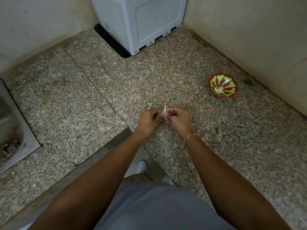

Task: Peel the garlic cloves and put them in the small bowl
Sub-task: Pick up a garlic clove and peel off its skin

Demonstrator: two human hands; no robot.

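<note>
Grey shirt point(149, 211) and both forearms fill the near edge. Between the hands, a garlic clove point(164, 112) is held above the granite surface point(83, 105), a pale strip of skin sticking up from it. Left hand point(149, 121) and right hand point(178, 119) meet fingertip to fingertip, each grip curled and pinching the clove. A red-and-white thread point(189, 138) circles the right wrist. To the right, well apart, the bowl point(222, 85) sits on the surface with pale pieces inside. Farther back stands a grey appliance point(141, 22); a steel sink point(11, 123) lies at left.
</note>
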